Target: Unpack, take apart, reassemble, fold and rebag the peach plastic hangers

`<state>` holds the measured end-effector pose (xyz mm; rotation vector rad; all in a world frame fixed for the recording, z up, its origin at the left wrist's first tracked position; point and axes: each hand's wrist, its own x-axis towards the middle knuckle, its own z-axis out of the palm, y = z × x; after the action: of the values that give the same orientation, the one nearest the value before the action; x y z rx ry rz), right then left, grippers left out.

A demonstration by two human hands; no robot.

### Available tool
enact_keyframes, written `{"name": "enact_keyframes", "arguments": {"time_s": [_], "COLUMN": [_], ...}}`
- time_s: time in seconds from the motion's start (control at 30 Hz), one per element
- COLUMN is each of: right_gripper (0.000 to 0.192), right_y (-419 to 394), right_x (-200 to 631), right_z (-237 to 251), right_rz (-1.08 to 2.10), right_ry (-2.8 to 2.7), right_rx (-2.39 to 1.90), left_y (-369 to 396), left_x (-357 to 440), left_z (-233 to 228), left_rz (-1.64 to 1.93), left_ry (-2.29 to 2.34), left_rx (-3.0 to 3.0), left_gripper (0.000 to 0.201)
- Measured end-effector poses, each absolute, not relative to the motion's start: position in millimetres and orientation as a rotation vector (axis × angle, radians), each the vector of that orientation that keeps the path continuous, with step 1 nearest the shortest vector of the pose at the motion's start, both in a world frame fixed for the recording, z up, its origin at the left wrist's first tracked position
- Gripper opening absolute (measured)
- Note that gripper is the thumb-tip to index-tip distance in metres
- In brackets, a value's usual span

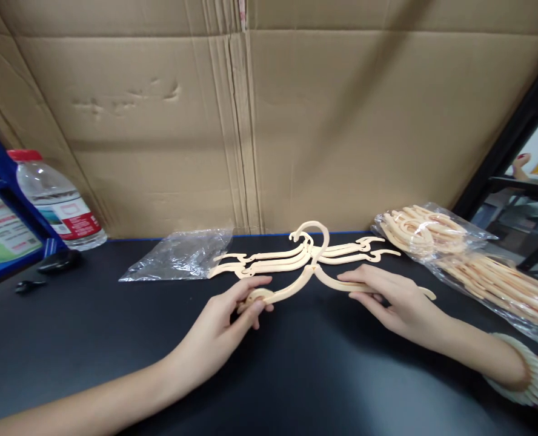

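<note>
A cream plastic clothes hanger [292,287] is raised in front of me, its hook [324,239] pointing up. My left hand [232,318] is closed on the hanger's left arm end, thumb and fingers around it. On the other side, my right hand [389,297] grips the right arm, and the arm's tip sticks out past the fingers. Just behind lie more cream hangers [275,264] on the black table [269,375], their arms spread out and hooks partly overlapped by the held one.
An empty clear plastic bag [178,254] lies at the back left. Bagged hangers [432,233] and another bag of hanger parts [500,287] rest at the right. A water bottle [60,200] and a small black object [60,260] are at the left. Cardboard [342,121] stands behind.
</note>
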<state>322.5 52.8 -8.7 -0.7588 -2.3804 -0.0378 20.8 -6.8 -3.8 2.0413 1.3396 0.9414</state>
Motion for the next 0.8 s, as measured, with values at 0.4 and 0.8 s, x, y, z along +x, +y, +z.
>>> {"name": "enact_keyframes", "arguments": {"time_s": [0.4, 0.8], "right_gripper": [0.040, 0.045], "right_y": [60.0, 55.2], "right_x": [339.3, 328.0], "right_z": [-0.4, -1.5], "right_rz": [-0.849, -0.067], "right_ry": [-2.282, -2.080], "right_rx": [-0.828, -0.839], "left_y": [3.6, 3.9], "left_x": [18.4, 19.2], "left_z": [-0.1, -3.2], "left_rz": [1.042, 1.253], "left_ry": [1.189, 1.165], "left_rx": [1.697, 1.505], "left_gripper": [0.018, 0.017]}}
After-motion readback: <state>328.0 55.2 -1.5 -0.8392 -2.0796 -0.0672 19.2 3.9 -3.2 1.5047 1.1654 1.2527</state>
